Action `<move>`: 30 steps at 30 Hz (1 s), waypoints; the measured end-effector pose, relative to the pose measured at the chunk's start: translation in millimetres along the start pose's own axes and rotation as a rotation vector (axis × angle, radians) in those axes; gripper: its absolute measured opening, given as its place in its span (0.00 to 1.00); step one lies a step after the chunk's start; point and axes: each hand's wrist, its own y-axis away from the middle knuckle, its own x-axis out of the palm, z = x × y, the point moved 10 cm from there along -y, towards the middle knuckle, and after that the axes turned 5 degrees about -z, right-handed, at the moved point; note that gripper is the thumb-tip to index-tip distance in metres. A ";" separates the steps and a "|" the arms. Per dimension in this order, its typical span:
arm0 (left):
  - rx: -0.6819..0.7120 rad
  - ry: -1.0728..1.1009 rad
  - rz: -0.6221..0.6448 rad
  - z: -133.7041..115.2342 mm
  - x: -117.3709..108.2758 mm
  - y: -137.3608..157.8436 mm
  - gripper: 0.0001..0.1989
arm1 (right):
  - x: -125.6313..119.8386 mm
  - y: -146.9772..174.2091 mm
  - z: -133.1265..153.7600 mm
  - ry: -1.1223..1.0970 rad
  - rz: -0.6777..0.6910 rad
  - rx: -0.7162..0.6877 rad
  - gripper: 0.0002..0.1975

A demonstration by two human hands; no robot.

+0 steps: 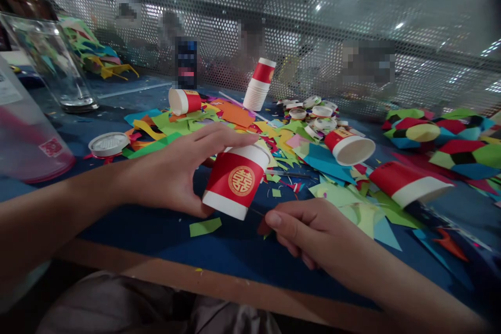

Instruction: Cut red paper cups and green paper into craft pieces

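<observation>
A red and white paper cup (233, 182) with a round gold emblem is tilted just above the blue table, gripped by my left hand (178, 172) around its far side and base. To the right of the cup, my right hand (301, 227) has thumb and forefinger pinched together. A thin dark line seems to run from those fingertips toward the cup's lower edge, too fine to identify. Below the cup lies a small green paper scrap (205, 227). Two more red paper cups, one (348, 147) and another (409, 182), lie on their sides to the right.
Coloured paper scraps (238, 115) cover the table's middle. Behind them stand a cup stack (258, 86) and a heap of small round tape-like rolls (317, 112). A drinking glass (62, 68) and translucent bottle (27, 130) are left; colourful paper shapes (465, 151) sit right. A perforated panel (297, 21) rises behind.
</observation>
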 end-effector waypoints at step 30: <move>-0.099 0.260 -0.051 9.2 3.3 2.4 0.45 | 10.8 6.7 -2.7 -0.420 0.070 0.130 0.19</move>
